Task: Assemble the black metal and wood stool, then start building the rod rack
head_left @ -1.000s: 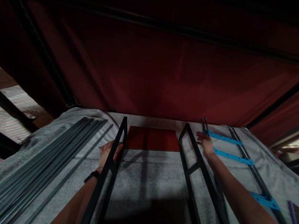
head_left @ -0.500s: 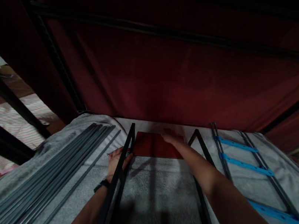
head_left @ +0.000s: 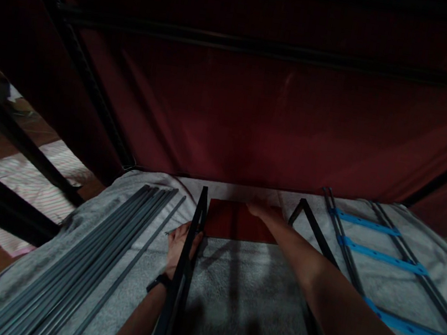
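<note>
A black metal frame (head_left: 177,284) with two long side bars stands over a grey blanket. At its far end a flat reddish-brown panel (head_left: 226,221) lies between the bars. My left hand (head_left: 179,245), with a dark band on the wrist, is wrapped around the left bar beside the panel's near corner, thumb on the inner side. My right hand (head_left: 260,209) reaches across the right bar to the panel's far edge and touches it there. Its fingers are dark and blurred, so their grip does not show.
Several grey tubes (head_left: 101,255) lie side by side on the blanket (head_left: 240,282) at left. To the right are dark rods joined by blue crosspieces (head_left: 382,254). A dark red fabric wall (head_left: 255,122) with black bars rises behind. A striped cloth (head_left: 54,176) lies at far left.
The whole view has shifted slightly, so everything appears a little farther right. Both hands keep nearly the same places on the frame and panel.
</note>
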The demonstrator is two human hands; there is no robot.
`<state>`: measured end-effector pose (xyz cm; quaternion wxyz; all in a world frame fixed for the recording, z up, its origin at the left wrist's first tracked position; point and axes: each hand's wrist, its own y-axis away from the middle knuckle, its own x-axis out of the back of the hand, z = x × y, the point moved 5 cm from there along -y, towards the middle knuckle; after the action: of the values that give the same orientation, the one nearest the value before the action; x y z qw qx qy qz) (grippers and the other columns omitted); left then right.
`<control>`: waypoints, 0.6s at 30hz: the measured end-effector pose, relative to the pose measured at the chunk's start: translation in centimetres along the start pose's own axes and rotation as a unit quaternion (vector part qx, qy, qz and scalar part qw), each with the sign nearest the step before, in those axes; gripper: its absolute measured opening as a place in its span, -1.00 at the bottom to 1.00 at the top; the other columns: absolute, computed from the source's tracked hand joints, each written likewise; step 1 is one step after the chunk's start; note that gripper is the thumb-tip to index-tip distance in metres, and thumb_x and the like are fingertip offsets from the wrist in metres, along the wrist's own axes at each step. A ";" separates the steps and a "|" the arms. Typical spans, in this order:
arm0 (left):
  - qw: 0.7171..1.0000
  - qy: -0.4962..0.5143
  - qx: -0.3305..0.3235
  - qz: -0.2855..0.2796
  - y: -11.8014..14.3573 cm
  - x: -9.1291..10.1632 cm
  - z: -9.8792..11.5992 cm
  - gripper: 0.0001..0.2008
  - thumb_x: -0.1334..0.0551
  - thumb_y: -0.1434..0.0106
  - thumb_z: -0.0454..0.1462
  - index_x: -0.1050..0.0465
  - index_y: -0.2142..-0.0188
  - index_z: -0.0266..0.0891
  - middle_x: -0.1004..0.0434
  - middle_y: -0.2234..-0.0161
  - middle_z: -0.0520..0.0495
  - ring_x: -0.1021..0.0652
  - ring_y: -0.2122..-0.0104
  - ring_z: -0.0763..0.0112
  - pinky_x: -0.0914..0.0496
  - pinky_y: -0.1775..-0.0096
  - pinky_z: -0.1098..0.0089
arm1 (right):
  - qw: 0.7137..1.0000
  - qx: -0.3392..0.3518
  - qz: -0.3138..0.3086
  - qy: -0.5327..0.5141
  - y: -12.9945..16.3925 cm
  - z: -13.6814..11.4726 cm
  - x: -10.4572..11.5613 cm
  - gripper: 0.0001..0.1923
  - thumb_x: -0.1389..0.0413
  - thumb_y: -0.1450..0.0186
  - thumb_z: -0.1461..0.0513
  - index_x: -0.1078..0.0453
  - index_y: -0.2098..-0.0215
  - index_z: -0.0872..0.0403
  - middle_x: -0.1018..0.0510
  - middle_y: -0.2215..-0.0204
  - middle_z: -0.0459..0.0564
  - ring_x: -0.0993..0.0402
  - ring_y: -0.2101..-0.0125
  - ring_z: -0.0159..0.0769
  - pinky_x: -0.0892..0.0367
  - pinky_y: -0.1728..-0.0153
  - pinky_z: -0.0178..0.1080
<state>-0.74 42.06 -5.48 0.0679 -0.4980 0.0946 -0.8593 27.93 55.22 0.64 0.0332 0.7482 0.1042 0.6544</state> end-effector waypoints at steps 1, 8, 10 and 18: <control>1.000 0.000 -0.004 0.002 0.0 -0.1 -0.1 -0.58 -0.07 -0.43 -0.06 -0.48 -0.15 -0.09 -0.44 -0.21 -0.21 -0.40 -0.19 0.02 -0.17 -0.22 -0.06 | 1.000 0.000 0.002 0.000 -0.2 -0.1 0.3 -0.56 0.09 -0.48 0.21 -0.38 -0.25 0.03 -0.37 -0.29 0.28 -0.25 -0.30 0.08 -0.08 -0.27 0.20; 0.999 -0.018 -0.027 0.021 0.0 -0.8 -0.6 -0.56 -0.02 -0.45 -0.08 -0.44 -0.19 -0.11 -0.46 -0.17 -0.25 -0.43 -0.14 0.03 -0.21 -0.20 -0.07 | 1.000 0.023 0.018 -0.008 -0.3 -0.5 3.4 -0.53 0.05 -0.48 0.12 -0.37 -0.26 0.13 -0.44 -0.23 0.31 -0.38 -0.22 0.08 -0.23 -0.20 0.04; 0.999 -0.029 -0.034 0.026 0.0 -0.9 -0.6 -0.56 -0.01 -0.46 -0.09 -0.43 -0.20 -0.14 -0.48 -0.15 -0.26 -0.44 -0.13 0.02 -0.23 -0.18 -0.07 | 0.999 0.038 0.024 -0.010 0.4 -0.4 4.6 -0.51 0.01 -0.47 0.09 -0.35 -0.28 0.11 -0.45 -0.23 0.27 -0.42 -0.19 0.05 -0.27 -0.16 -0.03; 0.996 -0.051 -0.062 0.032 -0.1 -0.6 -0.1 -0.61 0.01 -0.45 -0.21 -0.46 -0.13 -0.16 -0.49 -0.13 -0.24 -0.44 -0.12 0.00 -0.27 -0.14 -0.05 | 0.991 0.129 0.023 -0.009 5.7 -0.5 8.3 -0.62 -0.12 -0.37 0.22 -0.49 -0.13 0.09 -0.58 -0.10 0.11 -0.53 -0.05 -0.14 -0.34 -0.03 -0.28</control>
<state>-0.48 42.29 -6.02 0.0685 -0.5415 0.1601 -0.8224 29.07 51.23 9.83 -0.0776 0.7540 0.1700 0.6297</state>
